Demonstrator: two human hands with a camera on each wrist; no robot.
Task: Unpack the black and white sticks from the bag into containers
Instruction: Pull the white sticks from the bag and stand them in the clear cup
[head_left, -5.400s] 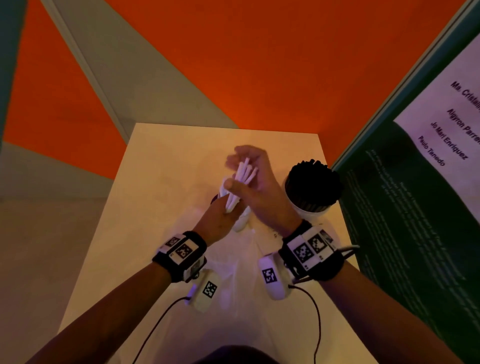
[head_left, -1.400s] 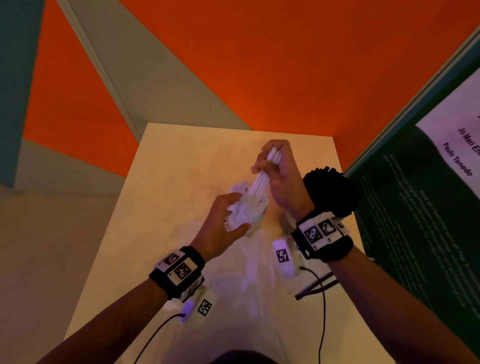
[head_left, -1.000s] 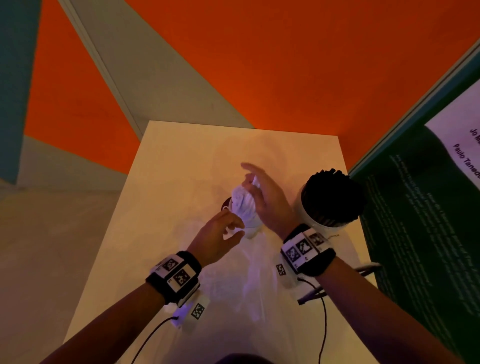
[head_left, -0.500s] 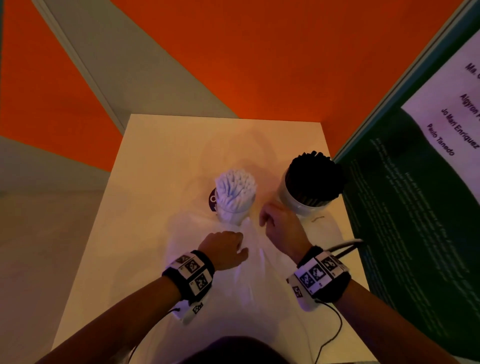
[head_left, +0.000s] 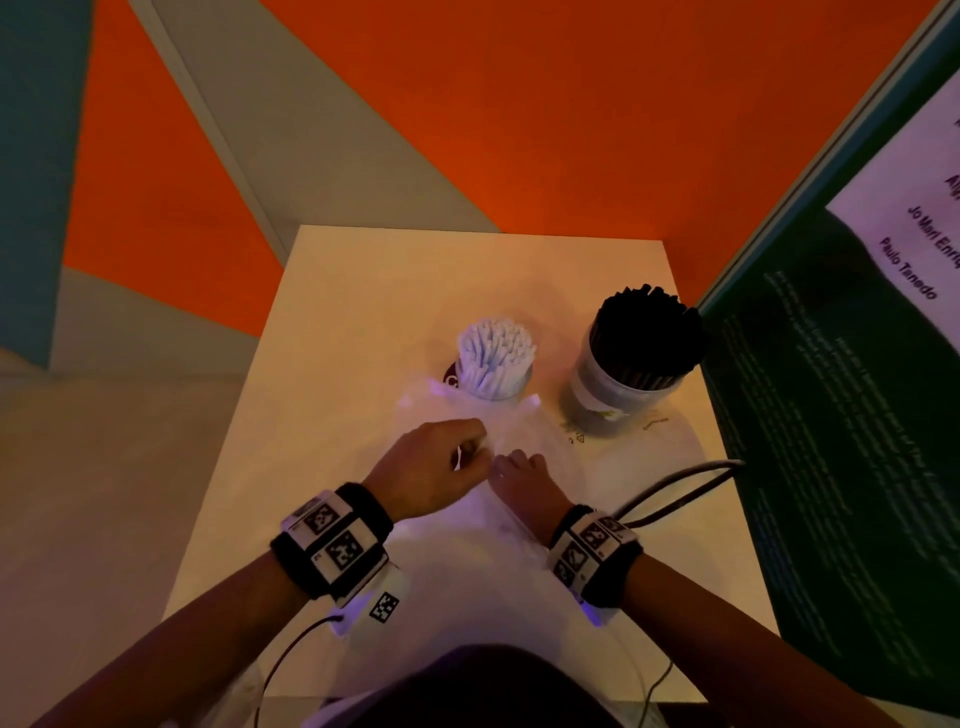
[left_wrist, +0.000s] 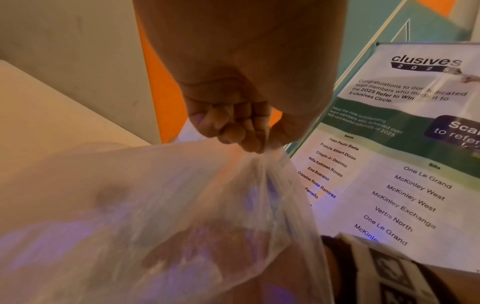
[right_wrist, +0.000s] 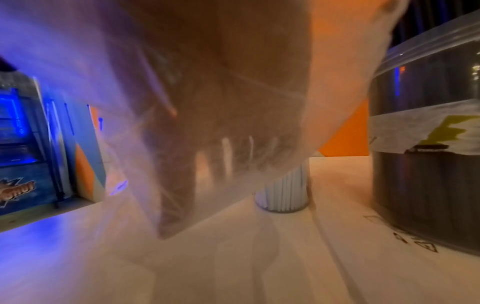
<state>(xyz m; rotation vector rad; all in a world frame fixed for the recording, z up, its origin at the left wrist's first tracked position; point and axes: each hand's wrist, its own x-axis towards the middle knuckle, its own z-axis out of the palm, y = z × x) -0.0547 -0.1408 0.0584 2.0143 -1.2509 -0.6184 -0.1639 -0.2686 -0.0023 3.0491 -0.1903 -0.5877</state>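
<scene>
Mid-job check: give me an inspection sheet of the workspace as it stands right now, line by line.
Surface: pale square table, partly covered by the bag.
Job's things: clear plastic bag lying flat; white sticks upright in small clear cup; black sticks upright in larger clear tub.
Clutter: nothing seen.
Grips: left hand pinches the bag's film; right hand on the bag, its hold unclear.
Cables: grey cable loop on the table's right; thin black wrist leads.
Surroundings: orange and grey walls; green printed poster at right.
</scene>
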